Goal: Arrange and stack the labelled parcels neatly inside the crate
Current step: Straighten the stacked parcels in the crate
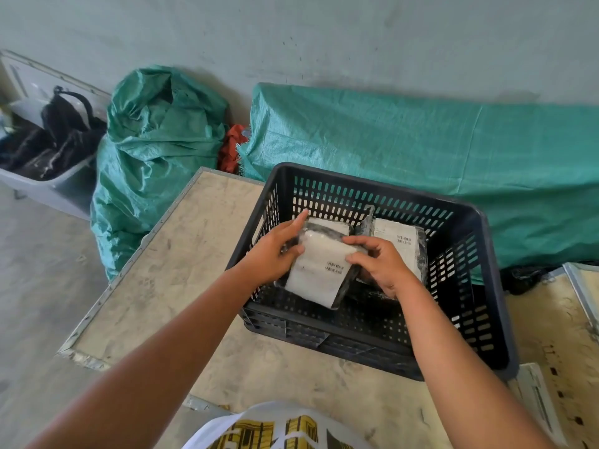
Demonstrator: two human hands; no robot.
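A black slotted plastic crate (486, 254) stands on a worn wooden table top (181, 264). Both hands reach inside it and hold one parcel (319, 270), a dark plastic-wrapped packet with a white barcode label facing up. My left hand (275, 251) grips its left edge, with the index finger stretched toward the far wall. My right hand (379, 264) grips its right edge. Behind it lies another labelled parcel (327, 225), and a third labelled parcel (397, 243) rests to the right. Dark wrapped packets under my right hand are mostly hidden.
Two green woven sacks lie against the wall, one bunched sack (155, 157) at the left and one long sack (421, 150) behind the crate. A grey tub (55, 186) with black bags stands at far left. A white printed bag (278, 429) is at the bottom edge.
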